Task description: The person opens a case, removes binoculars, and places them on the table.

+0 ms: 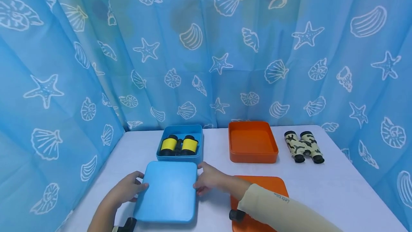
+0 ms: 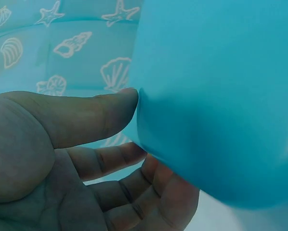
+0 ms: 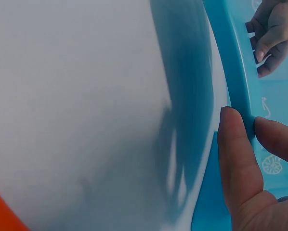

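A square blue lid (image 1: 167, 191) is held between both hands, raised above the white table. My left hand (image 1: 126, 188) grips its left edge, thumb on the rim and fingers beneath, as the left wrist view shows. At the lid's right edge my right hand (image 1: 207, 180) pinches the rim between thumb and fingers (image 3: 238, 154). Just beyond the lid stands a blue box (image 1: 180, 158), open at the top. Inside it lie yellow and black binoculars (image 1: 189, 145).
An orange box (image 1: 253, 157) without a cover stands to the right at the back, camouflage binoculars (image 1: 302, 146) beside it. An orange lid (image 1: 273, 182) lies in front, partly under the right forearm. A blue shell-patterned curtain (image 1: 206, 46) hangs behind the table (image 1: 338, 196).
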{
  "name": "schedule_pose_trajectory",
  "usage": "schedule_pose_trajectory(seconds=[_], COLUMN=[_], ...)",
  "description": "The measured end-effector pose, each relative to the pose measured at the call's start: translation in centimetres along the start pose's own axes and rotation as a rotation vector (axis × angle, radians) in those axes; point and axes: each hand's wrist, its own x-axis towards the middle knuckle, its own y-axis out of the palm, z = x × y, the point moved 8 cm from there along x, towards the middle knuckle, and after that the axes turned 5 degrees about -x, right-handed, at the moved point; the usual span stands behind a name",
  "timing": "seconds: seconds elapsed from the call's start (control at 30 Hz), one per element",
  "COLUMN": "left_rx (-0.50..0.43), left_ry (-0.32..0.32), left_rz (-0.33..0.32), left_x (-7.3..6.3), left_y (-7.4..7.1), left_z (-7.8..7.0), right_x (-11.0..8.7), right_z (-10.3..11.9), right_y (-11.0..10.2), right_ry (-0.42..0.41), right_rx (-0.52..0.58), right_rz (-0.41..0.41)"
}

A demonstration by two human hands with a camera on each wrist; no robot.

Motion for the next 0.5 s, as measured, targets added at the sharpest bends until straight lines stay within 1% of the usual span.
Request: schedule_pose_trajectory(seconds=[0.13,0.2,0.3,0.4,0.5], left_rx=[0.027,0.028,0.024,0.027,0.038], left_ry=[-0.035,-0.039,-0.028,-0.019,-0.021], left_rz=[0.012,0.018,0.026,0.037,0.038], left_x=[0.2,0.3,0.3,0.3,0.2], left_y=[1.0,1.4,1.9,2.2,2.4], left_z=[0.9,1.5,2.1,2.3,2.2], right_x=[-0.2,-0.3,-0.4,-0.5,-0.6], right_z=[-0.8,-1.0,-1.2,-1.3,-1.4], right_y=[0.6,0.8,1.1,1.3,1.4], right_ry=[0.024,0.027,0.031,0.044,0.062], right_rx=[-0.017,-0.012,0.000,-0.011,-0.030], right_rz=[0.025,0.051,0.081,0.088,0.083])
